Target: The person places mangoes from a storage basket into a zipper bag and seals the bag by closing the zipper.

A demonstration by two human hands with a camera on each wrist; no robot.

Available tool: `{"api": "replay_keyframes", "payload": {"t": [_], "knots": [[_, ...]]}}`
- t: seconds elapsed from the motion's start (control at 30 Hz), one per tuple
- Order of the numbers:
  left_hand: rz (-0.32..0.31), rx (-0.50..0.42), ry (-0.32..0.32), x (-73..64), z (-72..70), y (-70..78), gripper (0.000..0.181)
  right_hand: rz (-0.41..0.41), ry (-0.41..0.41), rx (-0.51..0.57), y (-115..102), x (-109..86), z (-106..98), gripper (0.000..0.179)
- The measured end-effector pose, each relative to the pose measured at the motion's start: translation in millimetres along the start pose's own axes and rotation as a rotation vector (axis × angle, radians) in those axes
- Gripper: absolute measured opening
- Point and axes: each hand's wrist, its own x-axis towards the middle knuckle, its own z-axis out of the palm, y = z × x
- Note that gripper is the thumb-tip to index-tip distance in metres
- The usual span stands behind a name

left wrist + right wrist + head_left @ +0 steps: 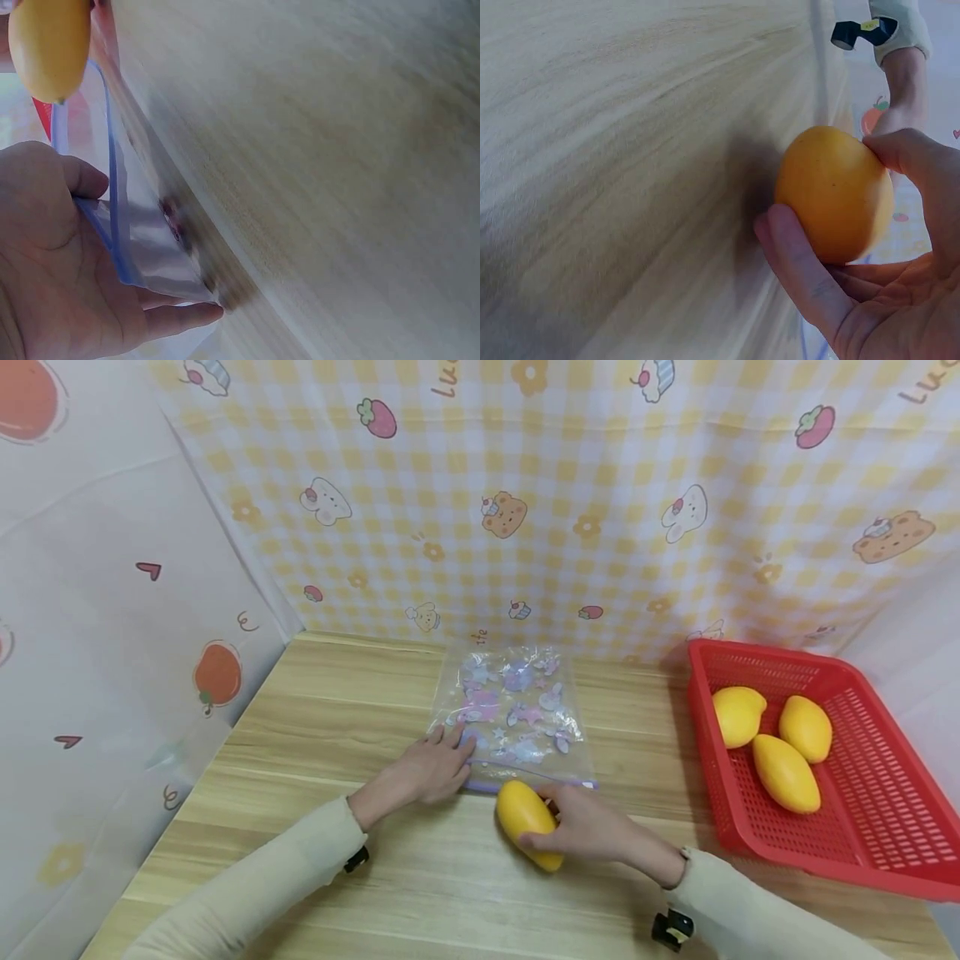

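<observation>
Right hand (588, 828) gripping yellow fruit (520, 812), long axis slanting toward bag (517, 706), left hand (433, 768) pinching bag

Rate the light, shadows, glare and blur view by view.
Head: bright, fairly even light, small white glints on the clear bag; left wrist: dimmer and hazy, the grain of the table soft; right wrist: also dim, a soft-edged dark shadow on the table beside the yellow fruit held by the right hand.
</observation>
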Motion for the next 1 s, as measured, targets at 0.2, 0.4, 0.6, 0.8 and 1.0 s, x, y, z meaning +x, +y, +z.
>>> {"api": "replay_keyframes", "payload": {"t": [0.2,0.4,0.6,0.8,1.0], "knots": [[-0.006,-0.044,0.014,0.3,-0.9,2.4,0.056,0.031,0.030,0.009,-1,5.2,5,0.042],[-0.011,-0.097,0.049,0.5,1.4,3.9,0.055,0.049,0.071,-0.010,-4,6.1,5,0.042],[0.005,-0.161,0.144,-0.9,3.3,6.7,0.055,0.093,0.104,-0.037,-4,5.7,7,0.043],[0.020,-0.156,0.200,-1.9,2.7,10.3,0.055,0.151,0.127,-0.055,-3,5.1,8,0.049],[0.030,-0.136,0.197,-3.0,3.7,12.3,0.053,0.131,0.165,-0.110,-1,4.5,11,0.050]]}}
